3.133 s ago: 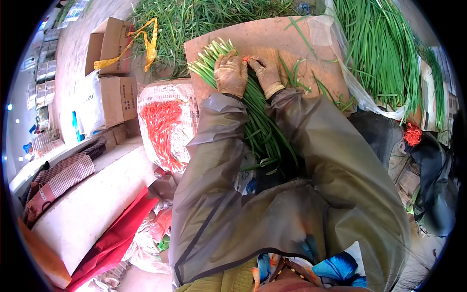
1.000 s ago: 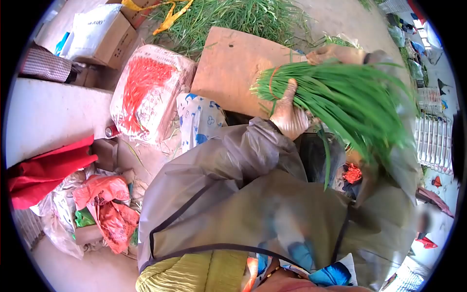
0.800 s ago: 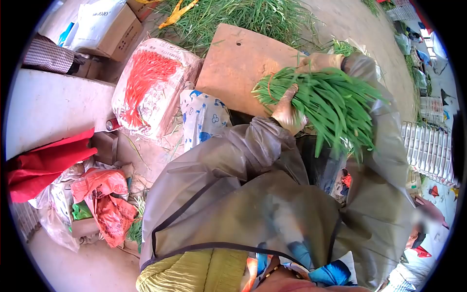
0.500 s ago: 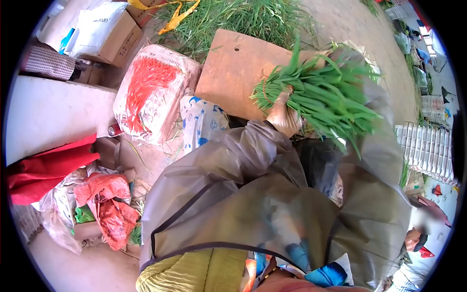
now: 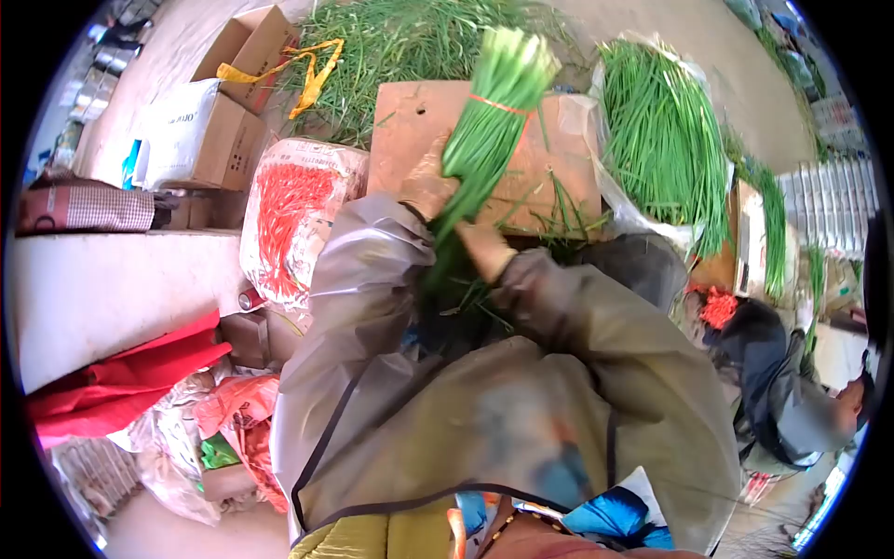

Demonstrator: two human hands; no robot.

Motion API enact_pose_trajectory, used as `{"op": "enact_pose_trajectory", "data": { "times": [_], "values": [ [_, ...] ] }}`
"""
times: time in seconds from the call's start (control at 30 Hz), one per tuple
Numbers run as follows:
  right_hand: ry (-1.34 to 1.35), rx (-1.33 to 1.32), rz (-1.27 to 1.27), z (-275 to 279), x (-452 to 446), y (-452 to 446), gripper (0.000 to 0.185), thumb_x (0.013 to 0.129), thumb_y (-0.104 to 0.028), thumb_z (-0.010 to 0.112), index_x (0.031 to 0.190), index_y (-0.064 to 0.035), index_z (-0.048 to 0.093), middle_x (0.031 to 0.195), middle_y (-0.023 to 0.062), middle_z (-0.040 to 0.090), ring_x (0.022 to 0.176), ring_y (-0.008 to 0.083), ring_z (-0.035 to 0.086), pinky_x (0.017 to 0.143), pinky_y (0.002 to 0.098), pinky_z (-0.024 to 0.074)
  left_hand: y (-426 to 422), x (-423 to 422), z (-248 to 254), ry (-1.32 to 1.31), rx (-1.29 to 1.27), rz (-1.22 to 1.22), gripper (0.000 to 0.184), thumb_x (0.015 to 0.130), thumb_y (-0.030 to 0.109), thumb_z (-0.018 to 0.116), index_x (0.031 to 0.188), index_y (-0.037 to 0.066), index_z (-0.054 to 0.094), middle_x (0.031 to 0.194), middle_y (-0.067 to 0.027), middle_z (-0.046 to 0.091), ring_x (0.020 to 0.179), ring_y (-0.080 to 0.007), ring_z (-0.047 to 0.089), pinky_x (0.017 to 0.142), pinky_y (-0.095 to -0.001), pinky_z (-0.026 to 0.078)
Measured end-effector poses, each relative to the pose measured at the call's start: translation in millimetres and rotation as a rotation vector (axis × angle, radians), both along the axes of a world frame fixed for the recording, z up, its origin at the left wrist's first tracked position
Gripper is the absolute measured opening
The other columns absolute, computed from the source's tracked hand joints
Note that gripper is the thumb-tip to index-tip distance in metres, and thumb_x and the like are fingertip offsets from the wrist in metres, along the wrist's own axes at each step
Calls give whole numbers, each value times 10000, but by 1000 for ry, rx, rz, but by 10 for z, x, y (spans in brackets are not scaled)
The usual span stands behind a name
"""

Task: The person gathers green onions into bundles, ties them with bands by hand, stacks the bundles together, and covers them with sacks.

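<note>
A bundle of green chives (image 5: pixel 494 116) with pale cut ends stands tilted over a brown board (image 5: pixel 396 130), a red band round its upper part. My left hand (image 5: pixel 430 182) is closed round the bundle from the left, below the band. Lower down, my right hand (image 5: pixel 484 250) is closed at the leafy end, its fingertips partly hidden by the leaves. The leaf tips hang into the dark gap before my apron. Loose chive leaves (image 5: pixel 563 200) lie on the board's right front part.
Left of the board, red ties (image 5: pixel 293 214) lie on a wrapped pack (image 5: pixel 349 168). A large pile of chives (image 5: pixel 661 130) rests on plastic at right. Loose greens (image 5: pixel 391 47) cover the floor behind. Cardboard boxes (image 5: pixel 233 140) stand at far left. Another person (image 5: pixel 782 391) sits at right.
The bundle has swung from lying sideways at the right to cut ends up over the board. My right hand now shows at its leafy end. The view has turned toward the right.
</note>
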State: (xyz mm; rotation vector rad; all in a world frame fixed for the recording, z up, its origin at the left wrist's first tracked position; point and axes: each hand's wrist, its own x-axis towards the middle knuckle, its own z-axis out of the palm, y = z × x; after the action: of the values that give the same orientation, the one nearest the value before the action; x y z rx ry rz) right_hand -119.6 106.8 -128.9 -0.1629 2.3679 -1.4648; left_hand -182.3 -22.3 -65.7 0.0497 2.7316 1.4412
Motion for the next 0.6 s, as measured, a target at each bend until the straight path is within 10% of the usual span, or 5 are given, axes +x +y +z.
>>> {"op": "enact_pose_trajectory", "data": {
  "times": [0.13, 0.23, 0.3, 0.5, 0.6],
  "values": [
    [925, 1113, 889, -1711, 158, -444, 263, 775, -113, 499, 1012, -90, 611, 983, 86, 604, 863, 236, 574, 717, 332, 456, -356, 135, -751, -175, -330, -202, 507, 782, 215, 550, 1251, 75, 419, 1041, -219, 572, 990, -351, 548, 851, -403, 422],
    [16, 278, 642, 344, 184, 162, 234, 840, -158, 460, 884, -24, 645, 827, 106, 647, 781, 255, 612, 652, 337, 464, -746, 292, -687, -476, -388, -244, 491, 798, 268, 565, 1240, 89, 448, 1094, -213, 559, 1068, -331, 513, 904, -384, 399],
    [-60, 451, 495, 633, 55, 611, 244, 826, -222, 513, 871, -28, 653, 802, 64, 655, 727, 177, 613, 601, 293, 464, -1478, 272, -1088, -632, -334, -422, 518, 774, 249, 601, 1240, 81, 450, 1087, -202, 567, 1065, -300, 525, 906, -367, 401],
    [-865, -364, -271, 366, -485, 1100, 490, 858, -512, 461, 832, -36, 575, 603, 18, 556, 477, 133, 507, 454, 222, 419, -2360, 307, -186, -161, -528, 219, 506, 754, 174, 656, 1220, 83, 479, 850, -107, 586, 816, -202, 559, 736, -322, 452],
    [-1009, -554, -328, 288, -579, 663, 466, 866, -501, 447, 821, -55, 576, 634, 30, 584, 501, 145, 541, 448, 253, 438, -1847, 77, -255, 55, 160, 148, 451, 764, 165, 657, 1185, 102, 508, 868, -69, 578, 814, -149, 546, 724, -291, 451]
  ]
}}
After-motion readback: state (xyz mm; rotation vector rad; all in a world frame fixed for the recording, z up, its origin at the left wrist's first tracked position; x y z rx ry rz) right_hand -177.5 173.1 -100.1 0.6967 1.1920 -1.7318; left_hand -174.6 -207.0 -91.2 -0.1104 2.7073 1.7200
